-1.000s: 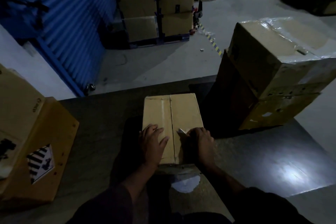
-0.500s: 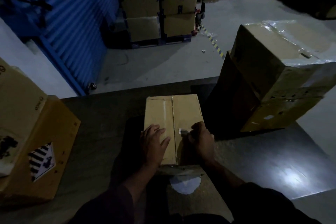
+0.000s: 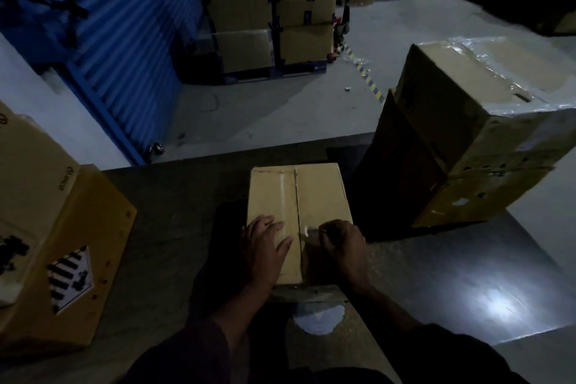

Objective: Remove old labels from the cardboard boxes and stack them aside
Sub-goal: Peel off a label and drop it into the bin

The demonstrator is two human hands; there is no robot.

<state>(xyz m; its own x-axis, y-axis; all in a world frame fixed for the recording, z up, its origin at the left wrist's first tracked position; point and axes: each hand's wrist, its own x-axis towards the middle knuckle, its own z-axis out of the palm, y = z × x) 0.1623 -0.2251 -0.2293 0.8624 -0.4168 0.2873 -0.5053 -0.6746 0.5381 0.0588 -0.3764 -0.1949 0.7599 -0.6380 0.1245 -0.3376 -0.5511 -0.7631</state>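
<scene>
A small brown cardboard box (image 3: 314,193) sits on the dark table (image 3: 174,227) in front of me, its top seam running away from me. My left hand (image 3: 265,246) lies flat on the left half of the lid, fingers spread. My right hand (image 3: 343,246) has its fingers curled and pinches a small pale strip of tape or label (image 3: 308,231) beside the seam. Whether a tool is in that hand cannot be made out.
A yellow box with a striped diamond label (image 3: 68,277) stands at the left. Two large stacked boxes (image 3: 467,140), the upper one plastic-wrapped, stand at the right. Stacked cartons on a pallet (image 3: 271,25) and a blue shutter (image 3: 109,40) lie beyond the table.
My right hand has slid slightly away from me along the seam with the pale strip. My left hand stays flat on the lid.
</scene>
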